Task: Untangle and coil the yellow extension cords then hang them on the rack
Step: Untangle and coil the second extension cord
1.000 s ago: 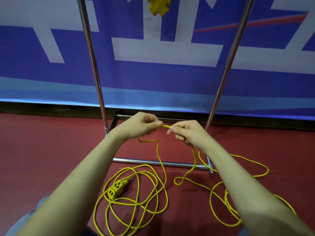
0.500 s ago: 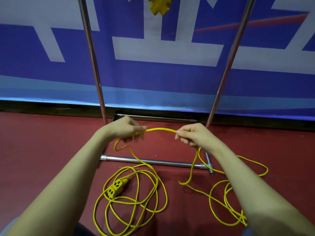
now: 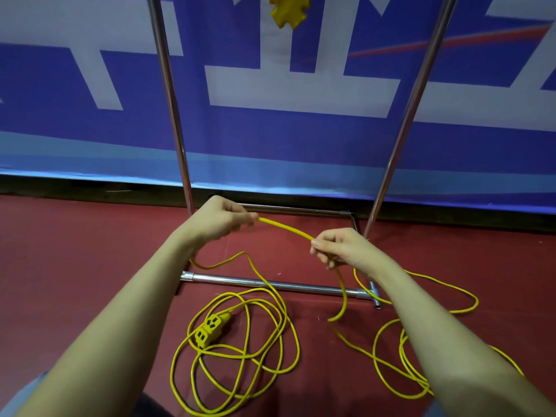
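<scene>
A yellow extension cord (image 3: 285, 228) arches between my two hands above the red floor. My left hand (image 3: 221, 219) pinches one side of the arch and my right hand (image 3: 340, 248) pinches the other. From the left hand the cord drops into loose loops (image 3: 240, 356) around its yellow socket block (image 3: 212, 326). From the right hand it hangs down and joins more loops (image 3: 400, 356) at the right, partly hidden by my right forearm. The metal rack (image 3: 171, 94) stands just behind, and a yellow plug end (image 3: 287, 12) hangs at the top edge.
The rack's base bars (image 3: 270, 284) lie on the floor under my hands, with the second upright (image 3: 412, 94) to the right. A blue and white banner (image 3: 301, 94) covers the wall behind. Red floor (image 3: 75, 251) spreads to the left.
My hands have drawn apart along the cord, so a longer arch now spans between them. The left hand rose slightly; the hanging cord under it shifted.
</scene>
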Action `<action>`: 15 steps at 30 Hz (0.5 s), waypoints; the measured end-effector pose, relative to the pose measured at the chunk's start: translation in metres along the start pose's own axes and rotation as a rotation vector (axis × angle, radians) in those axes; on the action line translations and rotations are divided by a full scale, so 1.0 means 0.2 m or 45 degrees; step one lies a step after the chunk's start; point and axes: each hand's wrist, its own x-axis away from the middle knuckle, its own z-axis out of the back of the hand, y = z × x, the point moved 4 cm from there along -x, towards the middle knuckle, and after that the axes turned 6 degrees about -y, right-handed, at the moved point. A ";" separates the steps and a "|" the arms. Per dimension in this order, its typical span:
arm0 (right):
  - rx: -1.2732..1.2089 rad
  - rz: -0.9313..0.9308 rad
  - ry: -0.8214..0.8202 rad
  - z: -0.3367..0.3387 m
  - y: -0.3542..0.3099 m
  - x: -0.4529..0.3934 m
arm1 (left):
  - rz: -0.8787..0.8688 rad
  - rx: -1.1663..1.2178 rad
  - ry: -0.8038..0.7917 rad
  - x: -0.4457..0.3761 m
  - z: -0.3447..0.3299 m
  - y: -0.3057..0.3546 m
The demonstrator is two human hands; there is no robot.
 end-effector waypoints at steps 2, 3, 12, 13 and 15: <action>-0.030 0.028 0.034 0.01 0.00 0.01 | 0.049 0.055 -0.031 0.01 0.02 -0.03; -0.072 0.052 0.049 0.02 -0.01 0.01 | 0.080 0.072 -0.091 0.02 0.02 -0.04; 0.002 0.195 0.009 -0.05 -0.20 0.00 | -0.008 0.118 -0.464 0.06 -0.18 0.07; -0.005 0.208 -0.002 -0.05 -0.22 0.00 | -0.027 0.141 -0.417 0.06 -0.17 0.08; 0.009 0.207 -0.041 -0.07 -0.22 0.00 | -0.050 0.136 -0.313 0.06 -0.11 0.09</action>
